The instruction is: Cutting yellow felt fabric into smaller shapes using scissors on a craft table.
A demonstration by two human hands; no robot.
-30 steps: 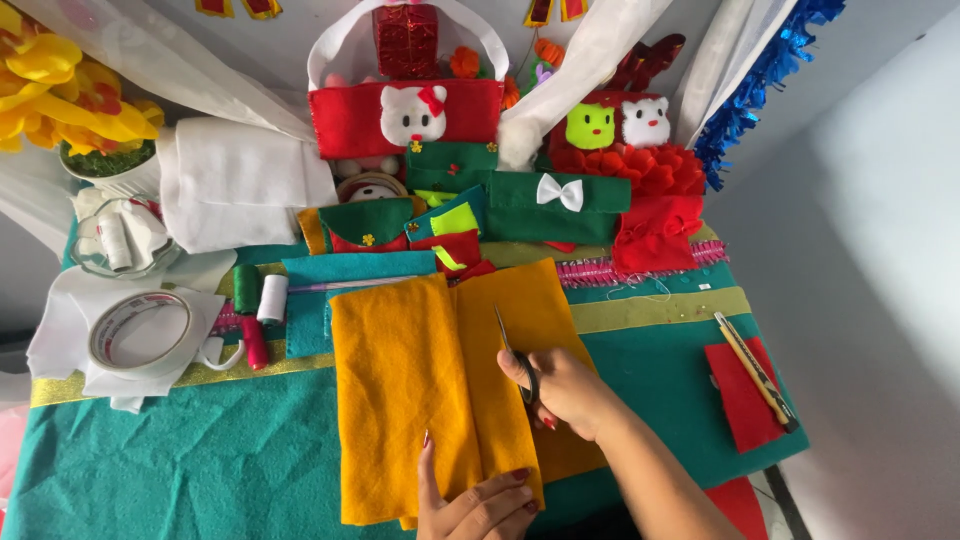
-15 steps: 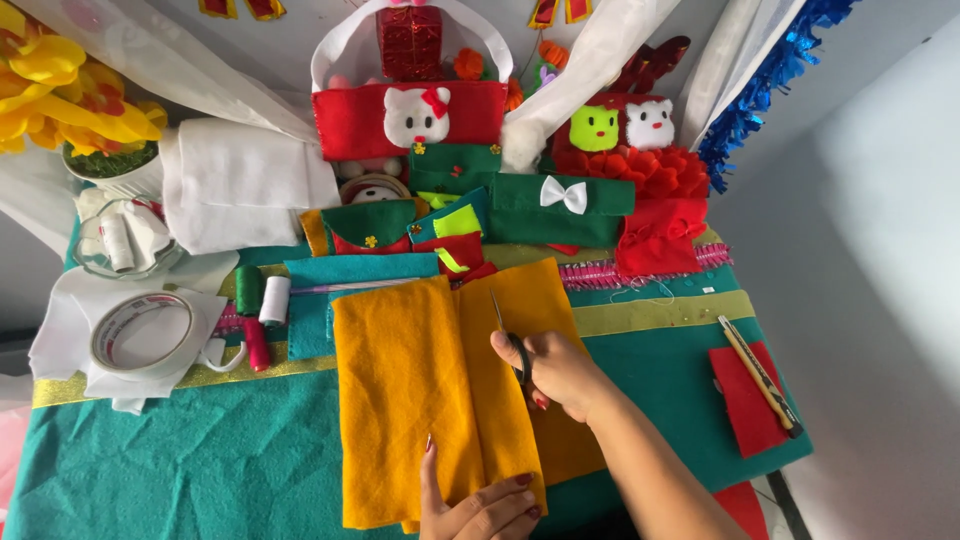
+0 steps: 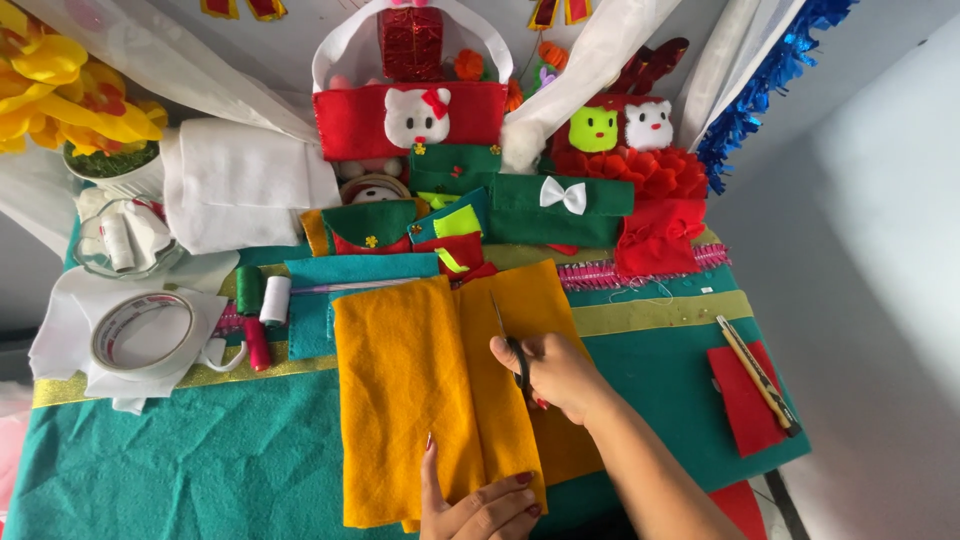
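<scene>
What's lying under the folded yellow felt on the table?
The yellow felt rests on a green table cover and overlaps a teal felt piece. Whatever lies beneath its middle is covered.

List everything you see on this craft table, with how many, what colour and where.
felt sheet: one, mustard yellow, folded, centre front
scissors: one, dark, cutting the felt
tape roll: one, white, left
thread spools: three, green, white, red, left of the felt
utility knife: one, yellow, on a red felt piece, right
red basket: one, with a white cat face, back
green pouch: one, with a white bow, back
table cover: one, teal
left hand: pressing the felt's near edge
right hand: grip on the scissors
</scene>
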